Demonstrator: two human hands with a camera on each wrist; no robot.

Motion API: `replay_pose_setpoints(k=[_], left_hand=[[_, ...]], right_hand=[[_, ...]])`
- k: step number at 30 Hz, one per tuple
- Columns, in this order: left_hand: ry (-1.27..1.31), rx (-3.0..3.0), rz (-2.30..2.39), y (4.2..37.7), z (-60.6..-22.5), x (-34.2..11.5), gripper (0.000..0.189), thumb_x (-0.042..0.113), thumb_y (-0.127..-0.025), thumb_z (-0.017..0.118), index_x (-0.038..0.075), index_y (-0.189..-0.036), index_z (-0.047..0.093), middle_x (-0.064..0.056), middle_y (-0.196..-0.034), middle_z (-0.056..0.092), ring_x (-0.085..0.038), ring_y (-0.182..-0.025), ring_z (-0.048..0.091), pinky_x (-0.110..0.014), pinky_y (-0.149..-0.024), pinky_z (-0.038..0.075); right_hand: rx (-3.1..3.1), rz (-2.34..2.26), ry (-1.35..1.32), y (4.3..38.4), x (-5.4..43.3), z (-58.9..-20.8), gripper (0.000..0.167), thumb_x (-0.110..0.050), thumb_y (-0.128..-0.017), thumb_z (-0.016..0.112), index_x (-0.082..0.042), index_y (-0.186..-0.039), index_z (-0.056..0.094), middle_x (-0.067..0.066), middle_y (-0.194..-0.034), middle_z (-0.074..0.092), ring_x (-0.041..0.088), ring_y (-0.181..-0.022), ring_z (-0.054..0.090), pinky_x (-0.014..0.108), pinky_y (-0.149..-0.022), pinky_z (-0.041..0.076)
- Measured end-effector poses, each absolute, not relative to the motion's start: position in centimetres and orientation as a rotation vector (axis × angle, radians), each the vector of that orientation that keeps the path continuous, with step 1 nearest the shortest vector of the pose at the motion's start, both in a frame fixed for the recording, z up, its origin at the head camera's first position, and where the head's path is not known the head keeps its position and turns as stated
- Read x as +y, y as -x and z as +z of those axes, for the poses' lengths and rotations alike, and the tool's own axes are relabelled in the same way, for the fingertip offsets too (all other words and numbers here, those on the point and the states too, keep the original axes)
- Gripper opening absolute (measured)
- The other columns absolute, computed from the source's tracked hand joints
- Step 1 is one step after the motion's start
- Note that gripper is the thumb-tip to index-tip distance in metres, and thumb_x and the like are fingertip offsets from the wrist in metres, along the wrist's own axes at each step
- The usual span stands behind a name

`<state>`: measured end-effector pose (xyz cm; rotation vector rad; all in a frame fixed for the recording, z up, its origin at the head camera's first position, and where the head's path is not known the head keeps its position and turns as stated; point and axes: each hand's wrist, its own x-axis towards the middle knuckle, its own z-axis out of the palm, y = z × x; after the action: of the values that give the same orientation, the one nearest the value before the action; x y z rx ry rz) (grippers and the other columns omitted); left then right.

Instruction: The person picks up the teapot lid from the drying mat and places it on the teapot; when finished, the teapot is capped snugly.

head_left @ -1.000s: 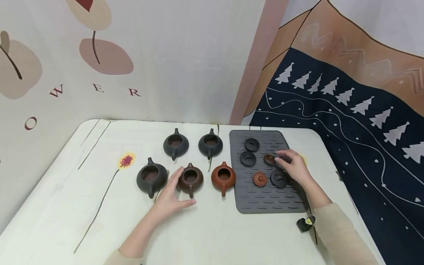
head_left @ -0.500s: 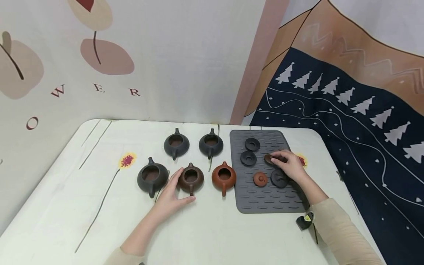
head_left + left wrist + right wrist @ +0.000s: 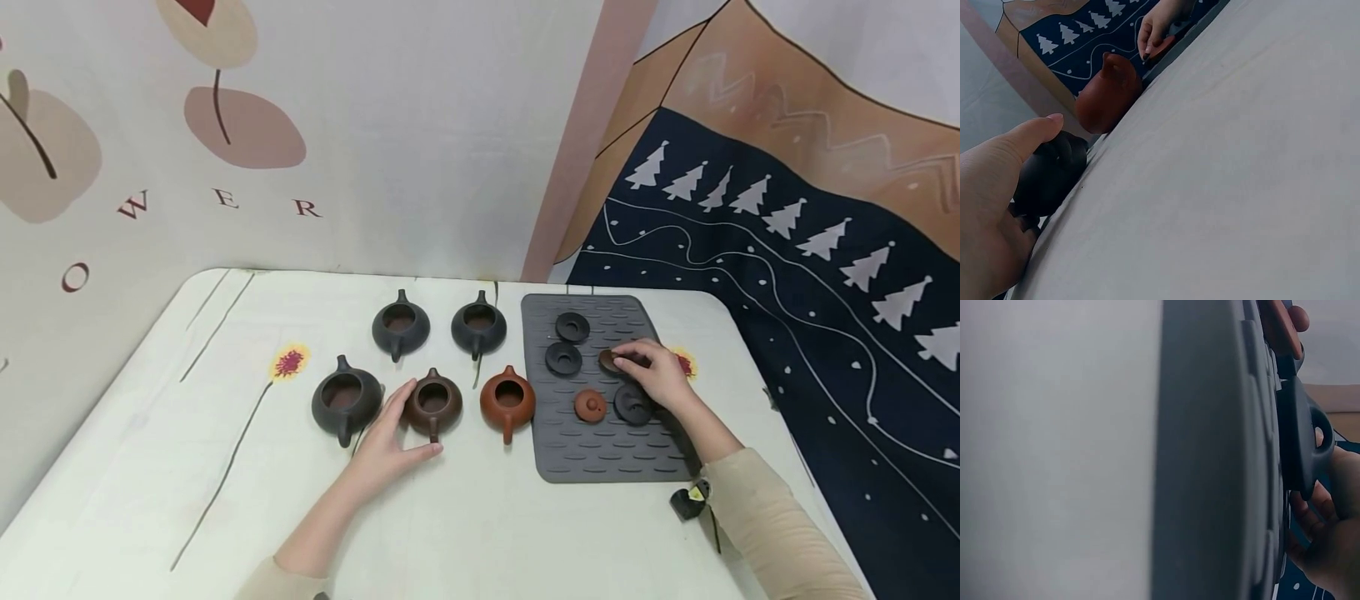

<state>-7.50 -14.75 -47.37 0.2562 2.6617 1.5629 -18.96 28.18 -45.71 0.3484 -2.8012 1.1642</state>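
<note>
My left hand (image 3: pixel 384 443) is beside the dark brown teapot (image 3: pixel 447 407), with its extended fingers along the left side and its thumb stretched out near the handle. That teapot has no lid on it. On the grey ribbed mat (image 3: pixel 570 454), my right hand (image 3: pixel 658 375) pinches a small brown teapot lid (image 3: pixel 606 362) between thumb and fingers, which partly hide it. Close by lie a red-brown lid (image 3: pixel 590 406) and a black lid (image 3: pixel 632 405) with a looped knob. The right wrist view shows that black lid (image 3: pixel 1297 434) in front of the right hand.
An orange-brown teapot (image 3: pixel 498 408) stands between the brown teapot and the mat. Black teapots (image 3: pixel 327 408) stand at the left and in the back row (image 3: pixel 401 342). Further black lids (image 3: pixel 563 359) lie at the mat's upper left. A small black device (image 3: pixel 685 505) is near the right sleeve.
My right hand has shifted slightly left and its thumb and fingers have closed on the brown lid. The left hand stays beside the brown teapot.
</note>
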Motion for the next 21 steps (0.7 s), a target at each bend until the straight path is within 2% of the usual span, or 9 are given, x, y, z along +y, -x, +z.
replay_pose_setpoints(k=[5,14,21], left_hand=[[-0.263,2.663,1.57,7.5,-47.3,-14.7,0.099,0.033,-0.074,0.084,0.015,-0.152,0.026,-0.01,-0.155,0.025,-0.032,-0.14,0.023,-0.054,-0.109,0.023],[-0.276,2.67,1.571,7.5,-47.6,-14.8,0.099,0.035,-0.074,0.084,0.014,-0.152,0.026,-0.01,-0.154,0.026,-0.031,-0.14,0.024,-0.054,-0.109,0.023],[-0.275,2.667,1.577,7.6,-47.6,-14.8,0.099,0.035,-0.073,0.084,0.014,-0.152,0.026,-0.009,-0.154,0.026,-0.03,-0.14,0.024,-0.053,-0.109,0.023]], right_hand=[[-2.807,1.152,-0.353,18.9,28.2,-45.3,0.019,-0.016,-0.092,0.067,-0.004,-0.106,0.071,0.013,-0.107,0.061,0.026,-0.092,0.054,0.042,-0.078,0.045],[-2.778,1.127,-0.331,18.4,28.0,-44.1,0.021,-0.018,-0.093,0.065,-0.004,-0.108,0.07,0.014,-0.111,0.06,0.031,-0.103,0.055,0.049,-0.087,0.045],[-2.719,1.1,-0.369,17.7,27.5,-43.0,0.019,-0.017,-0.093,0.065,-0.004,-0.107,0.07,0.012,-0.108,0.061,0.029,-0.101,0.055,0.046,-0.085,0.046]])
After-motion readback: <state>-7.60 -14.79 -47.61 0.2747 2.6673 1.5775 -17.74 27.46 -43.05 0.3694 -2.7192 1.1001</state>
